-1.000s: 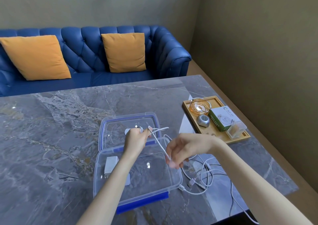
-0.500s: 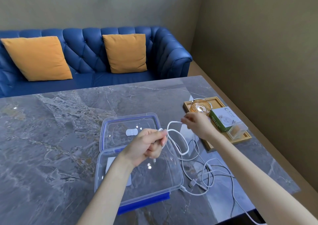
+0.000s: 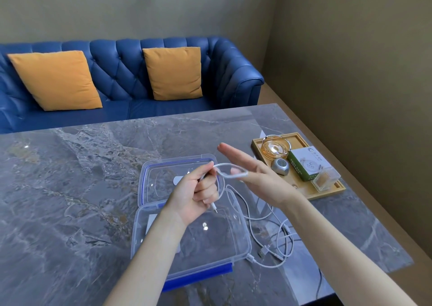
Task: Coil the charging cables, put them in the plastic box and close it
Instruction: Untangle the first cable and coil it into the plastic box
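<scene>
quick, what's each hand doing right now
Left hand: fingers curled round the white charging cable, plug end hanging below the fist.
Right hand: open, fingers straight, with a loop of the cable lying across them.

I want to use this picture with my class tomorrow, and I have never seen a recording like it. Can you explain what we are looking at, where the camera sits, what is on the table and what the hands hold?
There is no machine here. A person wears one wide-angle camera on the head, looking forward and down, so you see their two bare arms from their own viewpoint.

The left hand grips a white charging cable, with its plug end poking out below the fingers. The right hand is open, fingers straight, and the cable loops around them, as if being coiled.

On the grey marble table lies an open clear plastic box, its blue-rimmed lid flat behind it. More loose cable lies tangled to the right. Further right, a wooden tray carries a glass ashtray, a green and white carton and other small items. A blue sofa with orange cushions stands behind.
</scene>
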